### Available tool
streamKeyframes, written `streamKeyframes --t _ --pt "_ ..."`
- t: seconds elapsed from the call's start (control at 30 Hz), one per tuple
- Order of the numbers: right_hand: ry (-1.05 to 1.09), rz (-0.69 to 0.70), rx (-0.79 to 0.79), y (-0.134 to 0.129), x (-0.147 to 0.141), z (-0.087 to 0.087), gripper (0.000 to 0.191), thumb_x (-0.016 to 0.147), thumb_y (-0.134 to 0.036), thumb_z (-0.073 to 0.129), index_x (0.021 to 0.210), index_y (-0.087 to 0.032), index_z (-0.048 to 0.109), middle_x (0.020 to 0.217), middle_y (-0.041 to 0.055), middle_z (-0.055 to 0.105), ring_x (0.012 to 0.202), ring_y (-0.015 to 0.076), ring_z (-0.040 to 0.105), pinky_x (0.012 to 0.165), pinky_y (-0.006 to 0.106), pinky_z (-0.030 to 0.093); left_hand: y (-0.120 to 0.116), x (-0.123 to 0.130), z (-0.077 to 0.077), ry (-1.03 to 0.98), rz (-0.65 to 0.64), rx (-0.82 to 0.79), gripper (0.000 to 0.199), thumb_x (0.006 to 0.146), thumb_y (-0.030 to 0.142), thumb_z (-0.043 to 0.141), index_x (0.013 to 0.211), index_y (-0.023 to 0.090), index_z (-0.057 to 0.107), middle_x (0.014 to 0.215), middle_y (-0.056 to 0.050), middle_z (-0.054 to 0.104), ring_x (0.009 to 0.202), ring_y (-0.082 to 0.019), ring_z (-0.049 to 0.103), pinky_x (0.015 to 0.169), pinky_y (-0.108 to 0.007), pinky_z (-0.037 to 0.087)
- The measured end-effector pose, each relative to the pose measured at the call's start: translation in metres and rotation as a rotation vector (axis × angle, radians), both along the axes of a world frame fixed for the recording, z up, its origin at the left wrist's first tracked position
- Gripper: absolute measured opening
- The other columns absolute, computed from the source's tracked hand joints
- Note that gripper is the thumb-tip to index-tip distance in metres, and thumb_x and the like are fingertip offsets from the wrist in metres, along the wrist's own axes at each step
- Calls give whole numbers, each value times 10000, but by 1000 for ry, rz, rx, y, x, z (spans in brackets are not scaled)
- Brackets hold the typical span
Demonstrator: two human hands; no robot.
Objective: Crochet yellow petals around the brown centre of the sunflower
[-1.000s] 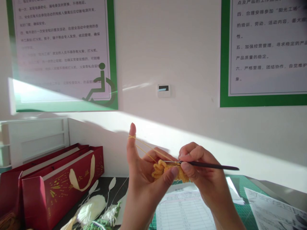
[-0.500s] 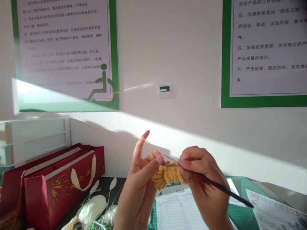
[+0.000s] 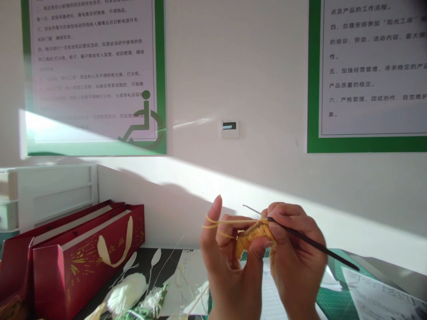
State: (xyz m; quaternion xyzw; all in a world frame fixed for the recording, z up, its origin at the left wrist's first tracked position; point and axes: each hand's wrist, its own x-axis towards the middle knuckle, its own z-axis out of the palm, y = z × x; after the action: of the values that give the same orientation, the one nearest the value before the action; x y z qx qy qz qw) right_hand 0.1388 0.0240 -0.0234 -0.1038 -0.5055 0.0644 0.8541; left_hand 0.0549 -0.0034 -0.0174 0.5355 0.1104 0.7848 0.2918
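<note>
A small piece of yellow crochet work (image 3: 256,234) is held up between my two hands. My left hand (image 3: 230,262) pinches its lower edge with thumb and fingers; the index finger points up with yellow yarn (image 3: 230,221) looped around it. That yarn stretches across to the top of the piece. In my right hand (image 3: 295,244) is a crochet hook (image 3: 310,240) with a dark handle slanting down to the right. Its thin metal tip pokes out above the work at upper left. The right thumb also presses against the piece.
Red gift bags (image 3: 90,253) stand at left beside a white storage unit (image 3: 60,186). A ball of white yarn (image 3: 127,292) and green-white strands (image 3: 151,306) lie on the dark table. Papers (image 3: 383,293) rest on a green cutting mat (image 3: 336,302). Framed notices hang on the wall behind.
Both hands have shifted right. The crochet work is turned, showing another side, and the hook tip now sticks out above it. The left index finger's yarn runs more level.
</note>
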Motion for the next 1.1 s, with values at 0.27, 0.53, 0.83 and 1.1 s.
streamKeyframes --t 0.27,0.53,0.83,1.1 --pt "150 244 12 -8 -13 6 114 911 -176 743 909 -290 742 976 -3 598 926 133 635 777 251 597 3 -20 16 89 -337 -149 1087 816 159 856 1607 444 166 900 13 782 907 -236 760 824 -353 591" --pt "-61 384 -113 -10 -1 9 56 896 -284 766 875 -298 716 899 10 583 844 169 628 722 330 624 -1 -33 28 58 -425 -189 1204 796 111 864 1633 448 66 862 11 793 731 -176 721 715 -278 599" --pt "-320 175 -151 -12 22 10 41 947 -250 679 970 -276 701 923 33 638 857 185 659 692 317 582 -7 -37 31 67 -390 -204 1304 774 111 874 1615 524 -34 807 38 776 691 -194 714 637 -292 625" --pt "-428 -407 192 -8 28 0 475 822 -33 739 1163 -364 750 933 15 743 823 230 707 692 411 602 -10 -40 33 19 -432 -383 1167 763 120 897 1630 377 160 821 -2 777 694 -148 682 682 -250 571"
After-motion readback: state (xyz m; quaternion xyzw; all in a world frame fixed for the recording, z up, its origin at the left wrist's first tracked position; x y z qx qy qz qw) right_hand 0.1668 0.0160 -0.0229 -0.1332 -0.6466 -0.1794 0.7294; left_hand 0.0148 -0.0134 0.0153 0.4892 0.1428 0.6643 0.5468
